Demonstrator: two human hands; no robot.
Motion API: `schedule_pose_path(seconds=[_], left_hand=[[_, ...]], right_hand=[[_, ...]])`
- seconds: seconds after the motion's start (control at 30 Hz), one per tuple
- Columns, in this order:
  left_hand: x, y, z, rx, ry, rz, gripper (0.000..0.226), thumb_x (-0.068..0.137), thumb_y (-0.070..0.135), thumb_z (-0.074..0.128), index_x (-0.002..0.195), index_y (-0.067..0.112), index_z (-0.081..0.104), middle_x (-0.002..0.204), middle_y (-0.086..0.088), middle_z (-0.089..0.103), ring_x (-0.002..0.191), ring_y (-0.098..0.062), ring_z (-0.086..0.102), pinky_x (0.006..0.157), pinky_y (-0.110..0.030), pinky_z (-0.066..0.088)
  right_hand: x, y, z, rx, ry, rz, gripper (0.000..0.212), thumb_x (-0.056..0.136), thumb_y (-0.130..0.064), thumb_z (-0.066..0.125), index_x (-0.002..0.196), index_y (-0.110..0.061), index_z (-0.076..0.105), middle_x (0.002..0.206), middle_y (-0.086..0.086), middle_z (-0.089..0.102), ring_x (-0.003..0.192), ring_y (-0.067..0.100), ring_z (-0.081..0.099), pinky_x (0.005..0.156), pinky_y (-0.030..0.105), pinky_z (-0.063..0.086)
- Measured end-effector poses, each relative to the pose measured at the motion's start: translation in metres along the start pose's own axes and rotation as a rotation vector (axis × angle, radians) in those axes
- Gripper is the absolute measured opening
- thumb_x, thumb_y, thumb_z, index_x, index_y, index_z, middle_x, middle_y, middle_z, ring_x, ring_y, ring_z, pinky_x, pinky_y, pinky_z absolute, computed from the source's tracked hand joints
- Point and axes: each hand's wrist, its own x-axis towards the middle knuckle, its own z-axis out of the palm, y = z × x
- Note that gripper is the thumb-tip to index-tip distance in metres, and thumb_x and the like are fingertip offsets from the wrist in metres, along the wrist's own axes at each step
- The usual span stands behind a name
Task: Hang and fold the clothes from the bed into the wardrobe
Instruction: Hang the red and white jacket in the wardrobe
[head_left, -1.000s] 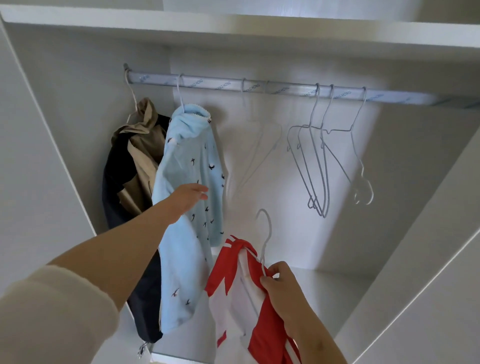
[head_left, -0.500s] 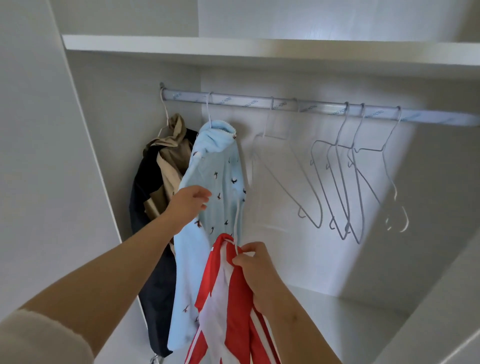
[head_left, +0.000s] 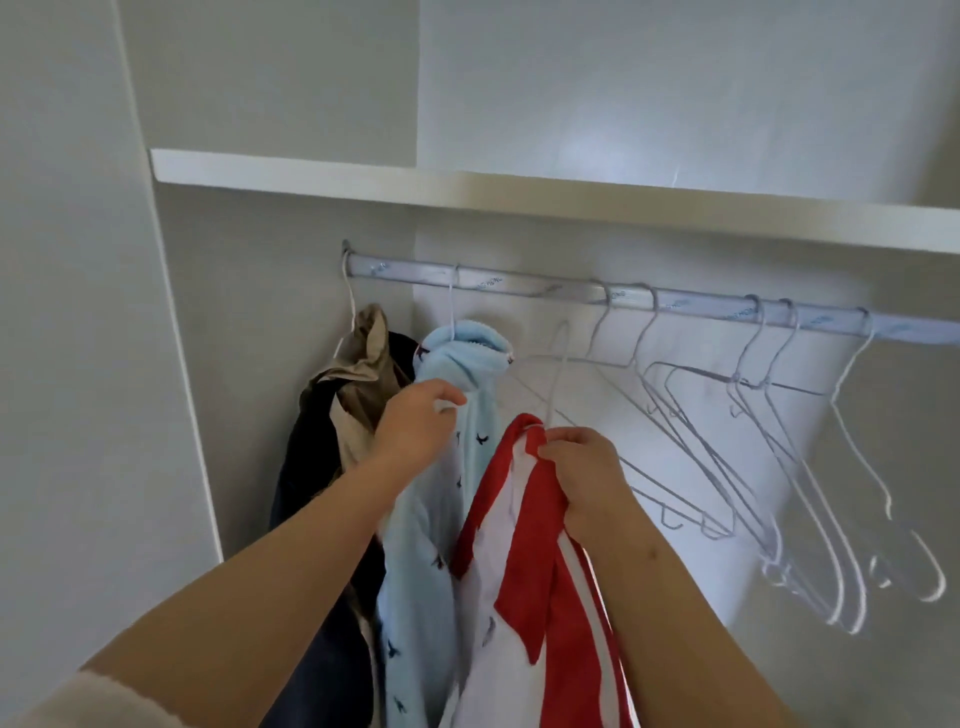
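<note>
A red and white garment hangs from a thin wire hanger whose hook rises below the wardrobe rail, apart from it. My right hand grips the garment's neck and the hanger together. A light blue top with small dark birds hangs on the rail just to the left. My left hand holds that blue top near its upper part, fingers curled into the fabric.
A tan and dark navy jacket hangs at the rail's far left against the wardrobe side wall. Several bare wire hangers hang to the right. A white shelf runs above the rail.
My right hand has raised the red and white garment and its hanger toward the rail. My left hand stays on the blue top. The view has tilted upward.
</note>
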Motion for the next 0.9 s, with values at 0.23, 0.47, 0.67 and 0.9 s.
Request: schedule_pose_path(seconds=[0.23,0.47,0.67,0.9], left_hand=[[0.043,-0.010,-0.002,0.011,-0.030,0.161,0.013,0.088,0.009,0.057,0.095,0.015,0.065,0.098,0.007,0.047,0.089,-0.008,0.048,0.073,-0.016,0.040],[0.056,-0.026,0.013,0.098,-0.072,0.146,0.028,0.086,0.006,0.057,0.112,0.015,0.063,0.132,-0.003,0.046,0.121,-0.023,0.044,0.101,-0.029,0.038],[0.045,-0.052,0.026,-0.005,-0.096,0.057,0.047,0.086,-0.004,0.051,0.125,0.023,0.056,0.146,-0.006,0.028,0.131,-0.027,0.033,0.108,-0.034,0.034],[0.042,-0.061,0.022,-0.279,-0.115,0.001,0.060,0.078,-0.021,0.040,0.119,0.018,0.058,0.137,-0.006,0.039,0.125,-0.016,0.039,0.091,-0.010,0.033]], right_hand=[[0.049,-0.055,0.041,-0.023,0.078,-0.253,0.026,0.084,0.007,0.046,0.087,-0.016,0.058,0.076,0.010,0.060,0.054,0.017,0.055,0.049,0.024,0.047],[0.103,-0.048,0.059,-0.201,0.086,-0.216,0.021,0.087,0.007,0.046,0.097,-0.010,0.054,0.076,0.010,0.056,0.056,0.018,0.052,0.045,0.023,0.046],[0.122,-0.011,0.062,-0.327,0.027,-0.164,0.033,0.084,0.008,0.045,0.112,-0.009,0.051,0.090,0.014,0.057,0.067,0.021,0.055,0.048,0.023,0.044],[0.090,0.036,0.059,-0.333,-0.046,-0.258,0.082,0.082,0.011,0.047,0.146,-0.029,0.016,0.126,0.003,0.051,0.101,0.020,0.058,0.084,0.039,0.053]])
